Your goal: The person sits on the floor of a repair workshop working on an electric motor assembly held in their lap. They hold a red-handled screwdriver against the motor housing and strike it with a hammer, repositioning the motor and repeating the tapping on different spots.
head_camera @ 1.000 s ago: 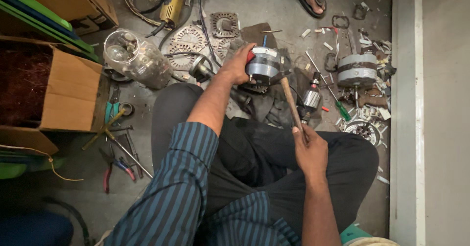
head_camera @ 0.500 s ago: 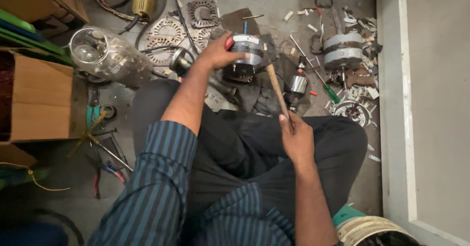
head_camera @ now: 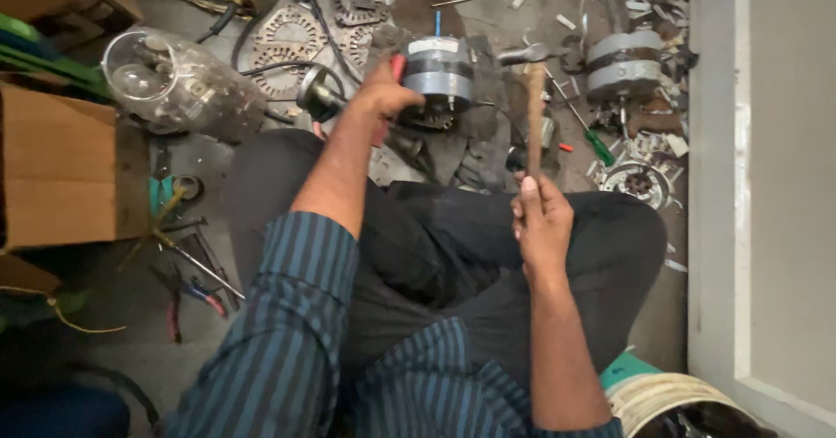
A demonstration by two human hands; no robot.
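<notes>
I sit cross-legged on the floor. My left hand (head_camera: 383,92) is closed around a red-handled tool (head_camera: 398,66), pressed against the side of a grey electric motor (head_camera: 438,79) that stands on the floor ahead of my knees. My right hand (head_camera: 542,216) grips the wooden handle of a hammer (head_camera: 534,98). The hammer is raised, its metal head up beside the motor's right side and apart from it.
A second grey motor (head_camera: 622,62) lies at the right, a green-handled screwdriver (head_camera: 592,142) near it. Stator plates (head_camera: 292,33), a clear plastic jar (head_camera: 178,81), a cardboard box (head_camera: 57,168) and pliers (head_camera: 187,294) sit at left. A wall (head_camera: 766,185) runs along the right.
My right hand has swung the hammer from a leftward slant to nearly upright, its head lifted beside the motor. My left hand stays on the motor.
</notes>
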